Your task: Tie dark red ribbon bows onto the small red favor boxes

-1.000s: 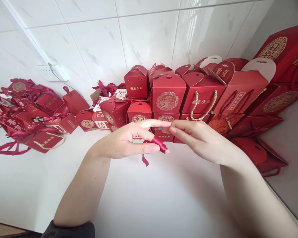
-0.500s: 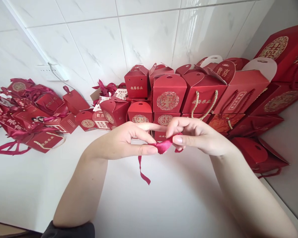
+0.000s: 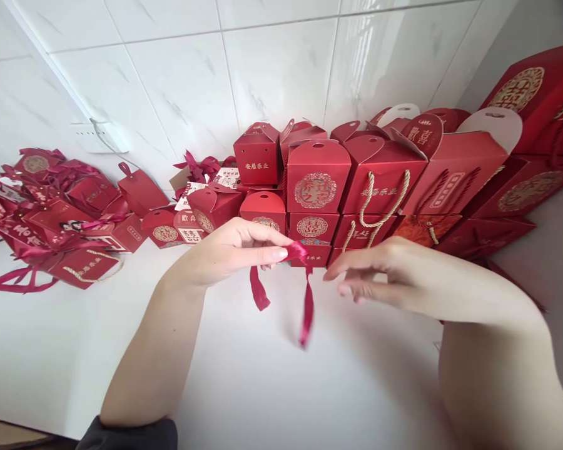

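Starting nearest the wearer, a dark sleeve [image 3: 129, 434] covers the left upper arm at the lower edge of view, above a white tabletop [image 3: 244, 387]. Over that surface, the left hand [image 3: 234, 253] pinches a crimson ribbon [image 3: 297, 250] between thumb and forefinger. The gathered part projects just past the thumb tip; one tail hangs from its outer end, slightly blurred, and another hangs beneath the palm. Whether the gathered part is knotted or only twisted cannot be told.

The right hand [image 3: 380, 281] stands apart from the ribbon, thumb and fingers loosely parted, with nothing seen between them. Change noted: half a second ago both hands gripped the ribbon, and a second ago it was wound around a left finger. It is now off that finger and borne by the left hand alone. In my judgement the winding is finished, and the shape depends on the left pinch not slackening.

Behind the hands, stacked red gift boxes [image 3: 318, 181] line the back of the table. Further left lies a heap of ribboned boxes [image 3: 91, 194]. Beyond are a wall socket [image 3: 94, 136] and a white tiled wall [image 3: 281, 69].
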The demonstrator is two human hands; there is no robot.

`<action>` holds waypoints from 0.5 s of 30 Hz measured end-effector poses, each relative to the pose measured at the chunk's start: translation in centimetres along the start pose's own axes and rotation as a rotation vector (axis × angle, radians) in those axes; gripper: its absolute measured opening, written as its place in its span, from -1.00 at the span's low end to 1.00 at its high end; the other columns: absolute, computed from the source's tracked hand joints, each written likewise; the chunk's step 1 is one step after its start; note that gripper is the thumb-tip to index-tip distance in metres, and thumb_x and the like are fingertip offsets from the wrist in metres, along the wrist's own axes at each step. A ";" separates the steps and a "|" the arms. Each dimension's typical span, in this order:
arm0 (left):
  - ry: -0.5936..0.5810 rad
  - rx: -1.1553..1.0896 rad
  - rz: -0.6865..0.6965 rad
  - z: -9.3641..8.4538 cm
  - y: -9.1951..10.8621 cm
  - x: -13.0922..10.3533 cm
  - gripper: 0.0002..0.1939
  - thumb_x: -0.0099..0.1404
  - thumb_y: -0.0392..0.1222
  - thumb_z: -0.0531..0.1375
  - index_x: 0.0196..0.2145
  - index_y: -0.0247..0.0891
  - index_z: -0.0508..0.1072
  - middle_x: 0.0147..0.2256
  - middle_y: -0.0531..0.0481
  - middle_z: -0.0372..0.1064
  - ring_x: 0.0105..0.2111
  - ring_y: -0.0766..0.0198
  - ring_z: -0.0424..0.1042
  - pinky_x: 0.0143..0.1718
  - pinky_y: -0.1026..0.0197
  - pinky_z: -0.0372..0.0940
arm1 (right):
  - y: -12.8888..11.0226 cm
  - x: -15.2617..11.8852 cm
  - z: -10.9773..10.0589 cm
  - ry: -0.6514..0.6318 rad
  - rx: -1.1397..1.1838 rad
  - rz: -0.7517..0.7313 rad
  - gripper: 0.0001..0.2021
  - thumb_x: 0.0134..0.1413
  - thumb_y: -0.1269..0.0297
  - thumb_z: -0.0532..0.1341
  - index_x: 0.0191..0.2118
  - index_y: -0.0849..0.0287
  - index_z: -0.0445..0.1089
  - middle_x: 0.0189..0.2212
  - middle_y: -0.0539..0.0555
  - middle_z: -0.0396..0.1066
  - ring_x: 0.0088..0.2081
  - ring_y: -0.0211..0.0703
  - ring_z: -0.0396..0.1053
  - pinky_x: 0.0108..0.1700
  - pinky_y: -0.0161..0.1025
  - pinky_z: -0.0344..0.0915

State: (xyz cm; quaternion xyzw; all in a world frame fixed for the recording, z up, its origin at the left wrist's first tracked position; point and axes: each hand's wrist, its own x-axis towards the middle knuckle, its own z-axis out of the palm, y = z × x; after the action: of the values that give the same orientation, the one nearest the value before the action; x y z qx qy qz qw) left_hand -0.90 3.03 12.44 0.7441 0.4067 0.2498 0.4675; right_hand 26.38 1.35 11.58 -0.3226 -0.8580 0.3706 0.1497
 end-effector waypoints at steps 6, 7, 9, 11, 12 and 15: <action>-0.201 -0.158 0.046 0.3 0.0 0.1 -0.67 0.28 -0.22 0.23 0.01 -0.16 0.51 -0.49 0.04 0.44 -0.51 0.40 0.38 -0.42 0.32 0.34 | 1.5 3.5 1.7 0.224 0.467 -0.161 -0.65 0.34 0.04 0.02 -0.12 0.17 0.42 -0.14 0.09 0.46 -0.09 -0.14 0.40 0.00 -0.21 0.28; -0.225 -0.172 0.049 0.4 0.1 0.1 -0.66 0.28 -0.22 0.24 0.02 -0.17 0.50 -0.51 0.05 0.42 -0.53 0.40 0.39 -0.43 0.33 0.34 | 1.9 4.2 2.1 0.157 0.554 -0.194 -0.62 0.35 0.03 -0.01 -0.13 0.19 0.42 -0.17 0.09 0.46 -0.13 -0.16 0.40 -0.02 -0.20 0.29; -0.262 -0.180 0.032 0.5 0.3 0.0 -0.67 0.28 -0.20 0.24 0.00 -0.20 0.50 -0.52 0.05 0.43 -0.55 0.39 0.40 -0.46 0.33 0.34 | 2.6 5.3 2.8 0.027 0.695 -0.261 -0.56 0.35 0.01 -0.04 -0.23 0.23 0.44 -0.29 0.09 0.46 -0.22 -0.18 0.41 -0.09 -0.19 0.31; -0.261 -0.164 0.009 0.4 0.4 -0.1 -0.71 0.28 -0.19 0.23 -0.04 -0.25 0.51 -0.49 0.00 0.47 -0.54 0.37 0.44 -0.45 0.32 0.35 | 3.1 5.6 3.1 -0.077 0.779 -0.305 -0.54 0.33 -0.01 0.00 -0.33 0.26 0.43 -0.40 0.09 0.45 -0.29 -0.17 0.41 -0.17 -0.19 0.33; -0.254 -0.153 -0.001 0.3 0.5 -0.2 -0.73 0.29 -0.18 0.23 -0.06 -0.27 0.50 -0.47 -0.02 0.49 -0.52 0.35 0.46 -0.44 0.31 0.36 | 3.2 5.6 3.0 -0.105 0.794 -0.306 -0.57 0.31 0.01 0.05 -0.35 0.27 0.43 -0.43 0.08 0.44 -0.33 -0.19 0.41 -0.21 -0.21 0.34; -0.243 -0.120 -0.035 -0.2 0.5 -0.5 -0.73 0.30 -0.16 0.21 -0.06 -0.28 0.46 -0.46 -0.05 0.53 -0.48 0.29 0.51 -0.38 0.27 0.39 | 2.9 4.8 2.4 -0.096 0.768 -0.247 -0.71 0.21 0.12 0.22 -0.39 0.27 0.40 -0.47 0.03 0.40 -0.42 -0.28 0.37 -0.34 -0.31 0.31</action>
State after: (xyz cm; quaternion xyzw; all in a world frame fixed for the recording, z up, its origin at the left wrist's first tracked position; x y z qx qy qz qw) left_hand -1.12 2.56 12.99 0.7322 0.3444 0.1737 0.5613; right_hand 22.90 4.71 7.86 -0.1198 -0.6954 0.6582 0.2624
